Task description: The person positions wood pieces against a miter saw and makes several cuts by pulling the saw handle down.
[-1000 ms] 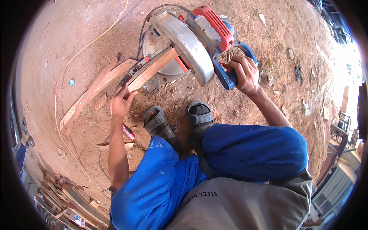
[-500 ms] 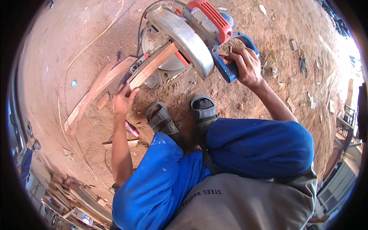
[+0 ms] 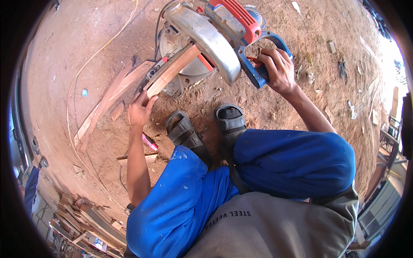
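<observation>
My left hand (image 3: 140,107) grips the near end of a reddish wooden strip (image 3: 171,71), which lies along the fence (image 3: 155,72) of a chop saw, its far end at the silver blade guard (image 3: 215,49). My right hand (image 3: 277,69) is wrapped round the blue D-shaped handle (image 3: 282,43) of the saw, below its red motor housing (image 3: 236,21). The round metal base (image 3: 172,86) sits on the dirt floor, partly hidden by the strip and guard.
Loose wooden strips (image 3: 107,99) lie left of the saw beside a pale cord (image 3: 75,81). A pink object (image 3: 149,142) lies by my left forearm, near my sandals (image 3: 183,133). A wood pile (image 3: 81,219) is at lower left; wooden frames (image 3: 389,146) stand at far right.
The view has shifted a little, so the scene sits slightly higher and further right. My hands keep the same holds on the strip and handle.
</observation>
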A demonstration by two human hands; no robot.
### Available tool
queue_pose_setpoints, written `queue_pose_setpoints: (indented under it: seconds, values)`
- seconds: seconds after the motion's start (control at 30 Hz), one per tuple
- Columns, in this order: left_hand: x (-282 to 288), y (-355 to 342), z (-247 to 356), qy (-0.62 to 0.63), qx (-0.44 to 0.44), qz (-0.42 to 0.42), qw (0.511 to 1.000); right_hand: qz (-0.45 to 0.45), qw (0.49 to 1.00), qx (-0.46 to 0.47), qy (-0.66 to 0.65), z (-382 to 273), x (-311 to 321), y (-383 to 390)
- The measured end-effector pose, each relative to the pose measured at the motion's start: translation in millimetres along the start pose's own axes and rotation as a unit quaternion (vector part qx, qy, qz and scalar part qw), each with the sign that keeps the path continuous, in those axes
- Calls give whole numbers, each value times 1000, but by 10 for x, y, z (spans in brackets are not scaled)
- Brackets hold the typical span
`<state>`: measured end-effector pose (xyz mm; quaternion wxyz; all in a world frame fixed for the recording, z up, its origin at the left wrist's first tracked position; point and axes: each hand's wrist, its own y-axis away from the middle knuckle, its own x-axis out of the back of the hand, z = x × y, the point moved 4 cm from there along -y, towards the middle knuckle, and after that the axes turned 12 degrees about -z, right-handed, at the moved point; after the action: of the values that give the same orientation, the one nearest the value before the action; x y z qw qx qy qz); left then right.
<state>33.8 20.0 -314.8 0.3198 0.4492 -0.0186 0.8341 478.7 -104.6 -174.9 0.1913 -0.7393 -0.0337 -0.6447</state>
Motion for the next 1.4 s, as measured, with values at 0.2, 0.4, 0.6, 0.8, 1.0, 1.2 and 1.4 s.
queue_pose_setpoints:
  seconds: [0.2, 0.4, 0.6, 0.8, 1.0, 1.2, 1.4]
  values:
    - [-3, 4, -13, 7, -24, 29, 999, 3, 1000, 2, 1, -8, 30, -23]
    - [-3, -8, 23, -3, -31, 34, 999, 0, 1000, -2, 3, -3, 19, -8]
    - [-16, 7, -59, -9, -35, 40, 999, 2, 1000, 2, 2, -6, 6, -17]
    - [-9, -4, -2, -6, -20, 26, 999, -5, 1000, -4, 2, 6, 3, 7]
    - [-9, 1, -10, -5, -14, 27, 1000, 2, 1000, -2, 1, 16, -26, 14]
    - [-3, -4, -10, -6, -31, 30, 999, 7, 1000, -1, 2, 3, -14, 12]
    - [-27, -1, -33, -10, -24, 20, 999, 6, 1000, -2, 1, 0, -25, 21]
